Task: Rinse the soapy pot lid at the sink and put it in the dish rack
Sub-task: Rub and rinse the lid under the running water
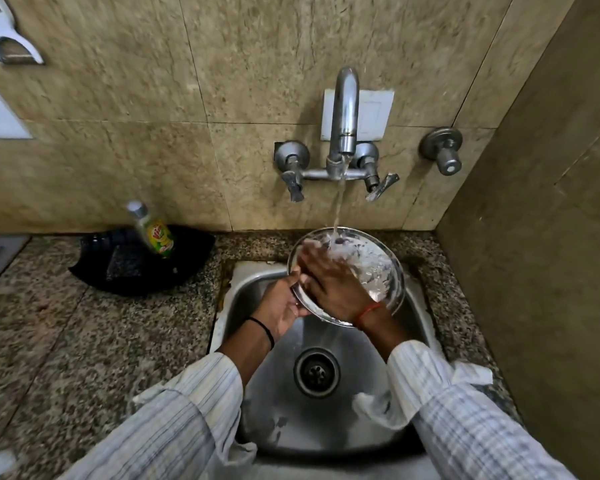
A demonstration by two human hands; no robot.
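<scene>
A round steel pot lid (378, 268) is held tilted over the steel sink (326, 420), under water running from the wall tap (343, 116). The stream hits the lid's upper part and foam and water cover its face. My left hand (281, 306) grips the lid's left rim from below. My right hand (329, 282) lies flat on the lid's face with fingers spread, rubbing across it. The lid's knob is a small dark spot near the stream.
A black plastic tray (125, 268) with a green dish-soap bottle (153, 230) sits on the granite counter (66, 341) left of the sink. A side wall (551, 237) stands close on the right. The drain (316, 372) lies below the hands. No dish rack is in view.
</scene>
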